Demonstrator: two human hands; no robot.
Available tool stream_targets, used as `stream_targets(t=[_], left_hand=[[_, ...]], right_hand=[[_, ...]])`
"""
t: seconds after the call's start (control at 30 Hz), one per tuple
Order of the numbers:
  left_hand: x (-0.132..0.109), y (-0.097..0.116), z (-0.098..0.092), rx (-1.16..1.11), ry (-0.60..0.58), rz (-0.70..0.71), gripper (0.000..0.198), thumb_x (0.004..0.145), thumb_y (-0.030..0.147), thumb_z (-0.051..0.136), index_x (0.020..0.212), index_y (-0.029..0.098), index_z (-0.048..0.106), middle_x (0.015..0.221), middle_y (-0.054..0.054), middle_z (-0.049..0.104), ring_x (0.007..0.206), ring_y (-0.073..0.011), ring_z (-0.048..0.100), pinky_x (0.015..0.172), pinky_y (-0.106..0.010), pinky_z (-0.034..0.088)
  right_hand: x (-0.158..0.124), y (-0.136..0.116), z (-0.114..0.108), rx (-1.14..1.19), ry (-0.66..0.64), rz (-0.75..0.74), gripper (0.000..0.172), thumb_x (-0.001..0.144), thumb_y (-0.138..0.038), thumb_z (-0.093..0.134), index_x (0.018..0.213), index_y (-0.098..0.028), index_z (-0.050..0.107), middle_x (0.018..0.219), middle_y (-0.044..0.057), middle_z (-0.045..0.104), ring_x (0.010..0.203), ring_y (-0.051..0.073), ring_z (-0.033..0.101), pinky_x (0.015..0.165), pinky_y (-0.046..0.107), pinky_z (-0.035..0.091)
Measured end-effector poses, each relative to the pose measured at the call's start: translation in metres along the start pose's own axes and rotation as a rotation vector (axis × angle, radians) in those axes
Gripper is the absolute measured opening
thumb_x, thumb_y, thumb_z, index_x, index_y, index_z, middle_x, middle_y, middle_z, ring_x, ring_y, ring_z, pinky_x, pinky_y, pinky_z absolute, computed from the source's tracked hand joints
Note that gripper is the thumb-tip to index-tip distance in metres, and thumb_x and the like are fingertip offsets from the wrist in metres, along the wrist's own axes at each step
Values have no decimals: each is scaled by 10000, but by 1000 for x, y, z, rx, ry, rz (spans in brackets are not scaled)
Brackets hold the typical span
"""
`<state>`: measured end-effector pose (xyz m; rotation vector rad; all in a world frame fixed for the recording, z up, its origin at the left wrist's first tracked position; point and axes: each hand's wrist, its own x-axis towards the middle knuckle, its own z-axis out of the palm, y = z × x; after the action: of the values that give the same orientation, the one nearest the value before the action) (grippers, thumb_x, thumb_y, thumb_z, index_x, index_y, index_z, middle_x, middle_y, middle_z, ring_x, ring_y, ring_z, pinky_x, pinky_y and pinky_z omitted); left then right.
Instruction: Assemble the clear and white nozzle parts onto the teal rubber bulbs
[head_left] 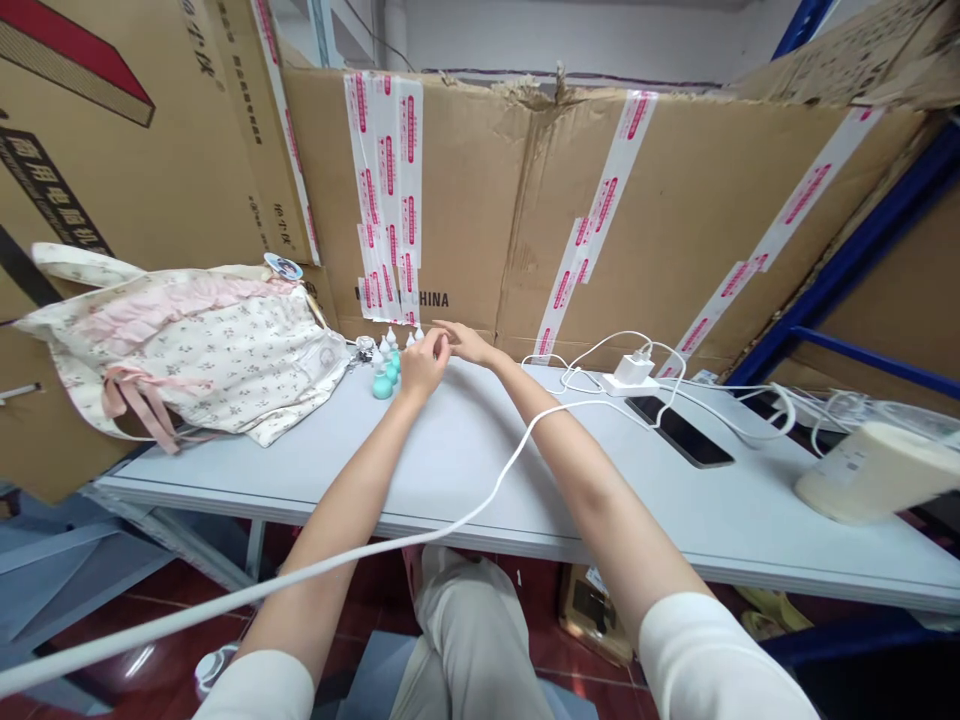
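Near the back of the table, my left hand (424, 367) is closed, its fingers bent and mostly turned away from me. Whatever it may hold is hidden. My right hand (466, 344) lies close against it, with fingers stretched out to the left behind the left thumb. Just left of my hands stands a cluster of small teal bulb-shaped bottles (382, 385) with pale pointed tips. More white pointed tips (418, 333) show right behind my left hand; I cannot tell whether they belong to standing bottles or a held one.
A floral cloth bag (225, 340) lies at left. Cardboard (465, 200) walls the table's (480, 480) back. At right are a white charger (631, 372), a phone (682, 432) and a cream roll (874, 475). A white cable (480, 510) crosses in front of my forearms.
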<state>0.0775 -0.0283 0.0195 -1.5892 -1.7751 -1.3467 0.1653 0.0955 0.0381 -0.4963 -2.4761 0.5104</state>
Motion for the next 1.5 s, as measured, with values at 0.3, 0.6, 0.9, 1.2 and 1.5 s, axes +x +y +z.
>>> stream_targets(t=[0.3, 0.6, 0.9, 1.2, 1.5], left_hand=[[-2, 1, 5, -91, -3, 38, 192, 870, 225, 436, 989, 187, 582, 866, -58, 645, 834, -180, 584, 739, -272, 422], [-28, 20, 36, -44, -505, 175, 297, 867, 345, 496, 1084, 163, 586, 1047, -121, 659, 989, -245, 593, 846, -340, 419], [-41, 23, 39, 146, -636, 182, 435, 904, 489, 359, 947, 164, 645, 882, -131, 698, 839, -253, 642, 707, -300, 415], [-42, 31, 41, 95, -596, 35, 401, 894, 475, 384, 976, 158, 616, 799, -124, 673, 850, -285, 629, 772, -356, 430], [-37, -8, 68, -246, -450, -92, 372, 813, 136, 433, 1183, 143, 397, 1231, -157, 498, 1205, -218, 439, 1049, -389, 315]], right_hand=[[-8, -13, -12, -135, 44, -18, 164, 717, -97, 585, 822, -88, 711, 720, 33, 687, 688, 122, 593, 644, 193, 393], [-111, 6, -32, 183, 333, 243, 237, 669, -332, 732, 816, -147, 737, 702, 41, 708, 654, 149, 621, 640, 243, 440], [-145, -5, -7, -163, 403, 268, 275, 863, -420, 546, 903, -201, 707, 911, 55, 706, 800, 184, 604, 731, 283, 397], [-146, 7, -16, -79, 453, 222, 223, 843, -370, 576, 812, -172, 673, 871, 74, 680, 850, 202, 579, 790, 314, 418], [-150, 13, -27, 717, 155, 383, 314, 826, -362, 543, 1100, -230, 623, 1004, 37, 631, 773, 115, 575, 595, 198, 485]])
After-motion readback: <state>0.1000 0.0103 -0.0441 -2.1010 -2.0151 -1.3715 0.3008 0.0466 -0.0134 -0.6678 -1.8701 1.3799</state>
